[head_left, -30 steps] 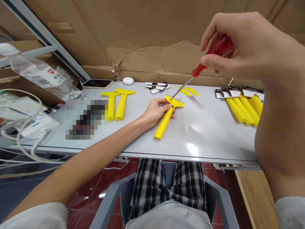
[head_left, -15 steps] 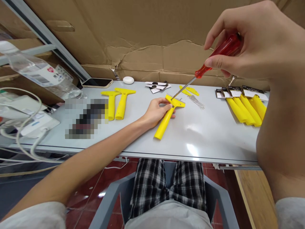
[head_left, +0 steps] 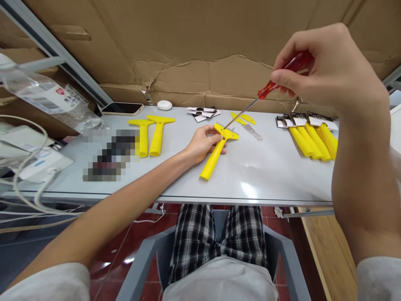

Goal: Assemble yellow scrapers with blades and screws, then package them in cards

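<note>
My left hand (head_left: 202,143) grips a yellow scraper (head_left: 213,159) near its wide head, the handle slanting down toward the table's front edge. In my right hand (head_left: 326,69) is a screwdriver (head_left: 267,89) with a clear red handle, held by closed fingers. Its thin metal shaft slopes down to the left, the tip at the scraper's head. Just behind the head lie two flat yellow plates (head_left: 246,118), a few metal blades (head_left: 253,132) and tiny screws that are hard to make out.
Two yellow scrapers (head_left: 157,136) lie at the left beside a blurred dark patch. Packaged yellow scrapers (head_left: 308,140) sit at the right. Along the back are a phone (head_left: 123,108), a white oval object (head_left: 164,105) and card sleeves (head_left: 203,113). A plastic bottle (head_left: 53,98) leans at left near cables.
The view has shifted slightly. My right hand sits a little lower in view, still holding the screwdriver with its tip at the scraper's head. My left hand keeps its hold.
</note>
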{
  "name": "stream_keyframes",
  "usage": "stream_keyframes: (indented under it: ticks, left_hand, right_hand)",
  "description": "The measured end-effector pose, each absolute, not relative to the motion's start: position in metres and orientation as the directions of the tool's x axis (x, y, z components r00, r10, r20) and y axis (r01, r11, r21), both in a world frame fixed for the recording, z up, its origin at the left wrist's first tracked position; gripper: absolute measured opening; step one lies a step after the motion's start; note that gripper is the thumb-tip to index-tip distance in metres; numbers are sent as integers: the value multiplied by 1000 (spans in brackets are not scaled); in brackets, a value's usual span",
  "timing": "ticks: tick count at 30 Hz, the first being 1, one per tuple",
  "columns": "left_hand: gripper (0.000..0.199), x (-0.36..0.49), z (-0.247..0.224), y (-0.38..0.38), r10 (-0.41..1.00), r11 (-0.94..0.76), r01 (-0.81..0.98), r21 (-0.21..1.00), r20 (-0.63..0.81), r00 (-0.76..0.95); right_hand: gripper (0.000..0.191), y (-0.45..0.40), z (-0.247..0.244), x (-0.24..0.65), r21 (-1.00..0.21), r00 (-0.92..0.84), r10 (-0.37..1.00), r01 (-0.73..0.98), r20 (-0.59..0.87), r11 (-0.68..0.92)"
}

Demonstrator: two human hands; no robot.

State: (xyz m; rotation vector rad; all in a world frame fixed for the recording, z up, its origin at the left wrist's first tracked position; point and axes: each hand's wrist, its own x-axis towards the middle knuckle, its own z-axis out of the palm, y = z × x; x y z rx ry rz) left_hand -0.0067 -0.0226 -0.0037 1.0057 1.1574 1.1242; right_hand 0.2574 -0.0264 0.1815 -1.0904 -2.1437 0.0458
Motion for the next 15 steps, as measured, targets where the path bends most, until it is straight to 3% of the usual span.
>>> stream_keyframes:
  ticks: [7, 11, 15]
  left_hand:
    - [78, -10, 0, -24, 979, 194, -169, 966, -181, 88]
    - [81, -12, 4, -26, 979, 182, -138, 974, -167, 120]
    - [66, -13, 3, -23, 978, 177, -122, 977, -160, 136]
  right_hand:
    - [15, 12, 124, 287, -648, -72, 793, 535, 605, 542]
    - [29, 36, 70, 287, -795, 34, 859, 399, 510, 456]
    - [39, 49, 32, 286, -833, 82, 872, 351, 482, 427]
